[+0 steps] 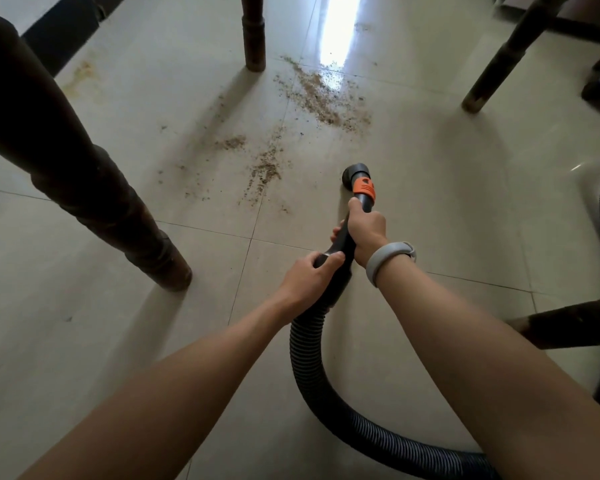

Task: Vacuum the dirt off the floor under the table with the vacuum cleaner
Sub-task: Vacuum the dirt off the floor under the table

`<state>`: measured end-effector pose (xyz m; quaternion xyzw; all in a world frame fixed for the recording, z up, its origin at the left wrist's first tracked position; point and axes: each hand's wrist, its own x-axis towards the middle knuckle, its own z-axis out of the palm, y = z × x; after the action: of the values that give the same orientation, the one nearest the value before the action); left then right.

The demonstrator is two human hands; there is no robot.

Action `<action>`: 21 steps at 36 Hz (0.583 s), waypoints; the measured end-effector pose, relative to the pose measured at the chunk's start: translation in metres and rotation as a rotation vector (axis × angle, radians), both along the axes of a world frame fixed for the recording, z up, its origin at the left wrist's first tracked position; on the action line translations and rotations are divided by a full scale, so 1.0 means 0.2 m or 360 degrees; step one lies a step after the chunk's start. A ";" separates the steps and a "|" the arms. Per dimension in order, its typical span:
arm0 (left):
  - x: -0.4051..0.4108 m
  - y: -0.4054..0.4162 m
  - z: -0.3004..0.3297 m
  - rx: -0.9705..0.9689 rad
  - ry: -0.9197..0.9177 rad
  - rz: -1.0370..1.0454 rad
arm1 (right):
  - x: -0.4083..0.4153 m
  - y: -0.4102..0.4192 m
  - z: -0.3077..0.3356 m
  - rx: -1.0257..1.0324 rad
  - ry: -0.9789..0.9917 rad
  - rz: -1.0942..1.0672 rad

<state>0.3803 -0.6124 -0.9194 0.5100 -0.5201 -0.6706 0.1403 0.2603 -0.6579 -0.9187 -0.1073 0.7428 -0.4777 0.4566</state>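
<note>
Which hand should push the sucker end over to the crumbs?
Probably the right hand. It grips the wand just behind the nozzle, so it steers best. The left hand holds farther back, near the hose. The dirt lies just left of the nozzle.

- Dim, even daylight; the pale floor (430,174) reads greyish.
- A bright streak of glare (338,32) on the tiles at top centre is blown out to white, so light enters from the far side.
- Soft shadows stretch from the table legs (253,32) toward the camera.
- Wide-angle bending at the edges; corners dark and smeared.
</note>
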 end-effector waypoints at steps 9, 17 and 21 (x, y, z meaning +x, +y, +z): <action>0.04 0.08 -0.04 -0.0102 -0.0088 0.0087 | 0.03 0.03 -0.02 0.0013 -0.0217 0.0207; 0.10 0.19 -0.06 -0.0153 -0.0206 -0.0103 | 0.01 0.10 -0.04 0.0147 -0.0161 0.0091; 0.11 0.23 -0.05 -0.0135 -0.0195 -0.0136 | 0.02 0.14 -0.07 0.0197 -0.0032 0.0045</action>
<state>0.4029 -0.5674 -0.9296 0.5210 -0.5769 -0.6209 0.1010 0.2653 -0.6301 -0.9323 -0.0846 0.7647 -0.4254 0.4765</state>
